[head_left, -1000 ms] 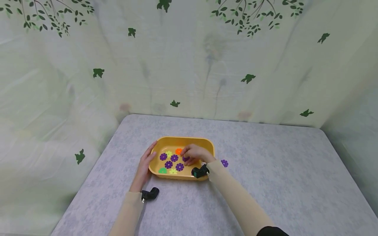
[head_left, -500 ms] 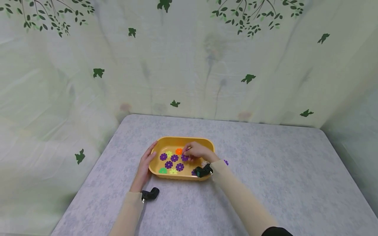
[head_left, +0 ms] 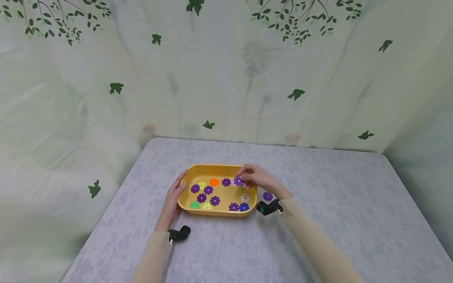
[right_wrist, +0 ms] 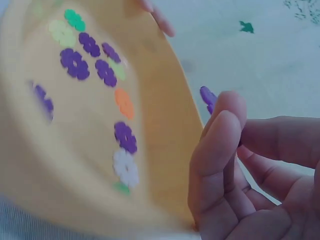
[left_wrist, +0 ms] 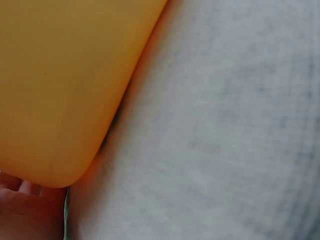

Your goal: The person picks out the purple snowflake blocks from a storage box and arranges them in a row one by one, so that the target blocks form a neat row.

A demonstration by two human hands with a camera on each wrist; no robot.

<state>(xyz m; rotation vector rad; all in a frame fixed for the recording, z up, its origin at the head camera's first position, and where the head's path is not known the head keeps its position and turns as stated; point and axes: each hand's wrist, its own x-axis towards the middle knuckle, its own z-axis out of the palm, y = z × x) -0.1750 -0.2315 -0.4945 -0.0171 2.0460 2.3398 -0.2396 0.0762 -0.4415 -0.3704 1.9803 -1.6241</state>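
Observation:
A yellow plastic tray [head_left: 212, 169] lies on the table, several flower-shaped notched discs spread over its floor. My left hand [head_left: 173, 196] holds the tray's left end, thumb over the rim and fingers along the outside; in the left wrist view, part of that hand [left_wrist: 30, 212] shows below the tray's corner. Above the right end, my right hand [head_left: 258, 177] pinches a purple flower-shaped disc [head_left: 238, 181] between thumb and fingertips. Most of this disc [right_wrist: 206, 95] is hidden behind the fingers in the right wrist view. Below it lie a white disc [right_wrist: 125, 167] and another purple disc [right_wrist: 125, 137].
A purple disc [head_left: 267, 196] lies on the grey table [head_left: 336, 204] just right of the tray. An orange disc [head_left: 214, 182], a green one [head_left: 194, 205] and a blue one [head_left: 244, 207] are inside. A leaf-printed curtain [head_left: 226, 78] rises behind the table.
My right hand has moved right and slightly back from the tray's middle, carrying a purple disc. Discs at the tray's right end have come into sight. The left hand stays at the tray's left end.

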